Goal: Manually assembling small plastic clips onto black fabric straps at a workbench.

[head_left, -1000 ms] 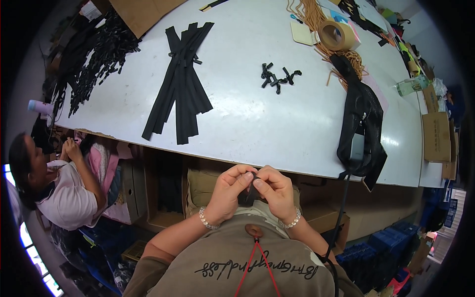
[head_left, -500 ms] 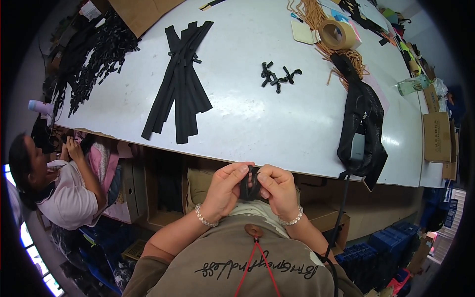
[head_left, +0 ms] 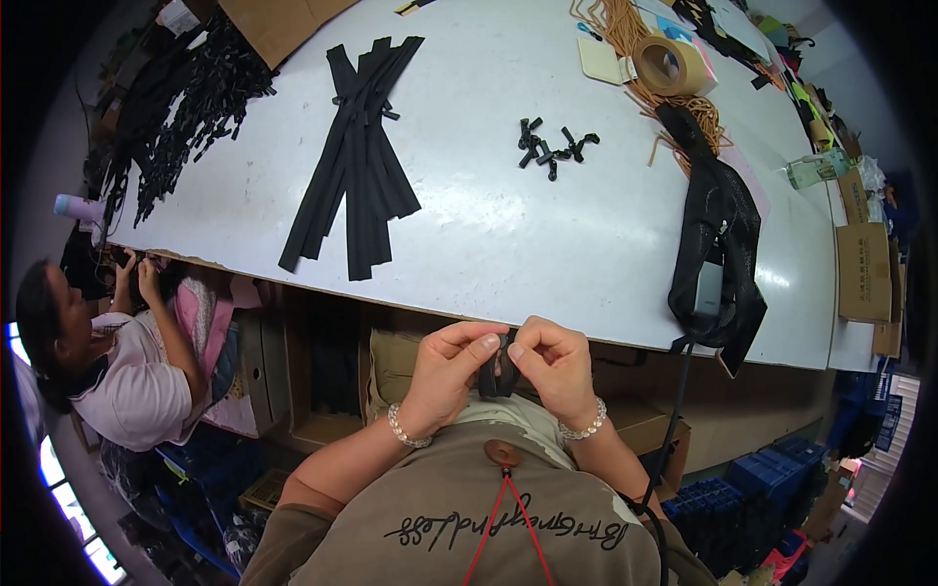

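Observation:
My left hand [head_left: 454, 362] and my right hand [head_left: 549, 363] meet in front of my chest, just below the table's near edge. Between them is a black strip [head_left: 498, 376] that looks like zipper tape, bent into a loop that hangs down. The thumb and fingers of each hand pinch its upper end; the fingertips hide what lies between them. Beyond my hands, several flat black strips [head_left: 357, 186] lie crossed in a bundle on the table. Right of the bundle sits a small cluster of black zipper sliders [head_left: 549, 148], with pulls.
The white table [head_left: 459, 244] spans the view ahead. A black mesh pouch [head_left: 718, 225] with a grey device and cable lies at right, near a tape roll [head_left: 661, 66] and brown cords. Black pieces [head_left: 210, 88] heap at far left. A co-worker [head_left: 137, 381] sits at left.
My right hand has shifted slightly right and up. The looped black strip has turned a little, showing more of its opening. The co-worker's hands have moved slightly.

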Demonstrator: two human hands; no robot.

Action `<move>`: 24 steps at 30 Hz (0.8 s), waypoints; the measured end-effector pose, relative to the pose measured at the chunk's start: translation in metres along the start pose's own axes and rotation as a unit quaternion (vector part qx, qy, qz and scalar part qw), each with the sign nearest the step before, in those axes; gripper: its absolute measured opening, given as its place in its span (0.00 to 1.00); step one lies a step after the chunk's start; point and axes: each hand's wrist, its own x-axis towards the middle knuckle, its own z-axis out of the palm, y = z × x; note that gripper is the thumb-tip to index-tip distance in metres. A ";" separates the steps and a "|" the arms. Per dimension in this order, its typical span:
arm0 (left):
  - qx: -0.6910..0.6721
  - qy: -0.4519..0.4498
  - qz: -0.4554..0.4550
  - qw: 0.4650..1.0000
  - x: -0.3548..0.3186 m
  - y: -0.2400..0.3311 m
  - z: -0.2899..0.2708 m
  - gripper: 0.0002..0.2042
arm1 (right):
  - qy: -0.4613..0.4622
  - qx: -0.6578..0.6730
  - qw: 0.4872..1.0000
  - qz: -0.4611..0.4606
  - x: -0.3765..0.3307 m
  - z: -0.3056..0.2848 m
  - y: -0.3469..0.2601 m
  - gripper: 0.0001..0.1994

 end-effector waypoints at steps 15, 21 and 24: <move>0.086 -0.018 0.044 0.995 -0.001 -0.004 -0.004 0.06 | 0.018 -0.084 0.995 -0.059 -0.005 0.003 0.005 0.06; 0.113 0.009 0.051 0.992 -0.001 -0.006 -0.005 0.08 | 0.083 -0.008 0.996 0.007 -0.011 0.004 0.019 0.05; 0.136 0.027 0.057 0.989 0.003 -0.014 -0.016 0.09 | 0.059 0.028 0.991 0.113 -0.011 -0.004 0.028 0.04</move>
